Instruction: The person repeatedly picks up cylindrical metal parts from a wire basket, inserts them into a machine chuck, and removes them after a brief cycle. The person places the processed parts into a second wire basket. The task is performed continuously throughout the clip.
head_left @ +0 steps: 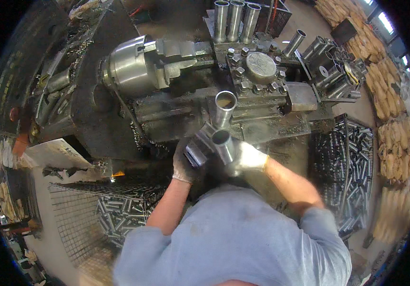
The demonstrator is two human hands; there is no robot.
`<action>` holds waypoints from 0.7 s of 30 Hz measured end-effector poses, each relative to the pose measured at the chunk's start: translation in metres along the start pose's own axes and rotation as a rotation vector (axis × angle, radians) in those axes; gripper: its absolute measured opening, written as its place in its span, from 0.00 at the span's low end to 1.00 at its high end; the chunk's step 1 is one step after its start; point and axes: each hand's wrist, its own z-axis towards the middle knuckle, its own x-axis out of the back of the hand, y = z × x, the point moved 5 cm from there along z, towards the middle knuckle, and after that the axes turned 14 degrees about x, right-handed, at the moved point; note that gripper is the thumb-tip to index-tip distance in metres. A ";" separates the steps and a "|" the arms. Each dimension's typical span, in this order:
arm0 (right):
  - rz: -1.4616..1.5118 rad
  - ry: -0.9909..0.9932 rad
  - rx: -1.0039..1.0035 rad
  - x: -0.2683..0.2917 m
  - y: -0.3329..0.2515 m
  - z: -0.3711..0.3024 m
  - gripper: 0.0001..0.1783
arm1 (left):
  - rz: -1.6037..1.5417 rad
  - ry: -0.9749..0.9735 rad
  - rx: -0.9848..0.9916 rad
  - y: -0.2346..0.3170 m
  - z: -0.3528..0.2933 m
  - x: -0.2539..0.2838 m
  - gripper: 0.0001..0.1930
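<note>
Both my hands wear work gloves and are close together in front of a lathe. My left hand (182, 161), in a darkly soiled glove, is closed around a dark, slotted metal piece (197, 150) whose exact kind I cannot make out. My right hand (249, 158), in a whiter glove, grips a short steel tube (223, 148), its open end tilted up. Just beyond it another steel tube (224, 112) stands nearly upright at the near side of the lathe carriage. The lower parts of my fingers are hidden or blurred.
The lathe chuck (136, 66) is at upper left, the bolted tool post (261, 67) right of centre. Several tubes (235, 21) stand behind it; more lie on a rack (341, 100) at right. Wire baskets of tubes flank me, left (78, 214) and right (345, 164).
</note>
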 end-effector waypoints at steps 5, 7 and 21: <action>-0.310 0.679 0.150 0.076 -0.012 -0.040 0.29 | 0.990 0.502 -0.551 0.016 -0.019 -0.037 0.35; -0.209 0.717 -0.093 0.092 0.012 -0.039 0.20 | 1.622 0.601 -0.933 0.007 -0.013 -0.082 0.37; -0.305 0.382 0.422 -0.010 -0.042 -0.011 0.19 | 0.362 0.112 -0.546 0.100 -0.004 -0.061 0.29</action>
